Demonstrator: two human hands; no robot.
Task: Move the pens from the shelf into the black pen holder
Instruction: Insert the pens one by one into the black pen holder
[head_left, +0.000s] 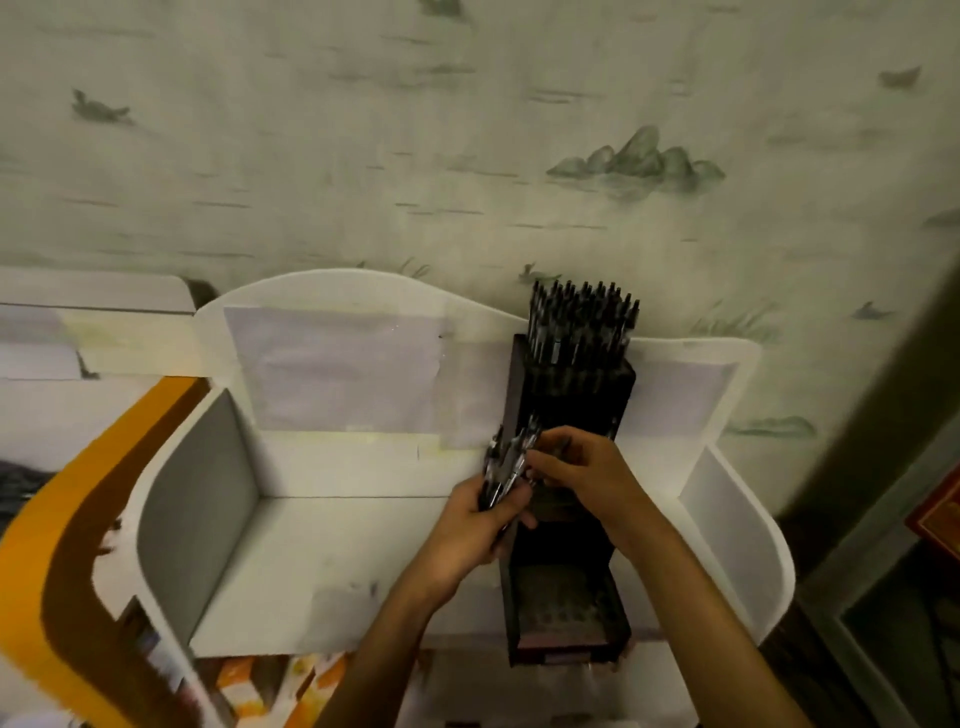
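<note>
A tall black pen holder (566, 603) stands on the white shelf (291, 561), right of its middle. Its raised back section (576, 395) is packed with several dark pens (582, 317) standing upright. My left hand (478, 525) grips a bundle of dark pens (506, 462) just left of the holder, tips pointing up. My right hand (582, 473) reaches across the holder's front and pinches a pen at the top of that bundle. The holder's low front tier shows rows of holes with no pens in them.
The shelf has curved white side walls (197, 499) and a white back panel (337, 364) against a wall papered with a painted landscape. An orange and brown shape (52, 571) lies at the left. Colourful boxes (260, 686) sit under the shelf's front edge.
</note>
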